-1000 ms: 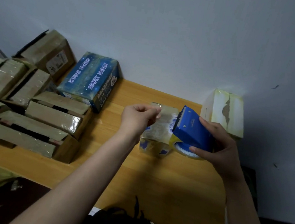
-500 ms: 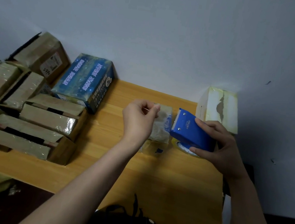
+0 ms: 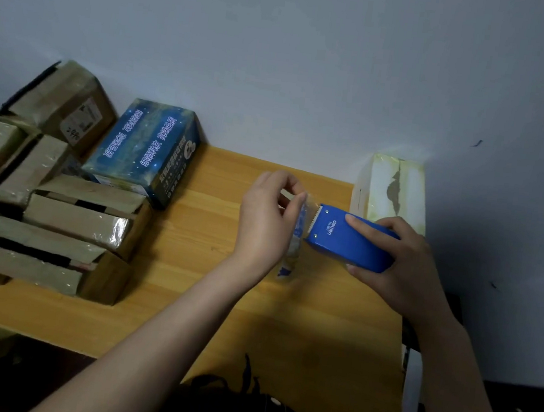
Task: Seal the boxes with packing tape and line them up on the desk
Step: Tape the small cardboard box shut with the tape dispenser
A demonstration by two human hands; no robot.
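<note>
Partly done, by the look of it: along the left edge of the wooden worktop (image 3: 217, 318), a huddle of brown cardboard boxes (image 3: 82, 218), glossy with tape yet crowded rather than lined up, with dark gaps between some flaps. Towards the far right corner, clasping a blue plastic tape dispenser (image 3: 351, 242) in the right grip (image 3: 402, 268), toothed edge aimed left, long axis left to right. Just beside it, pinching a clear strip of packing tape (image 3: 295, 245) in the left grip (image 3: 269, 219), hanging downwards above the boards.

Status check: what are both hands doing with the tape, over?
Left hand pinches tape strip. Right hand grips blue dispenser. Boxes lie left, out of the way.
</note>
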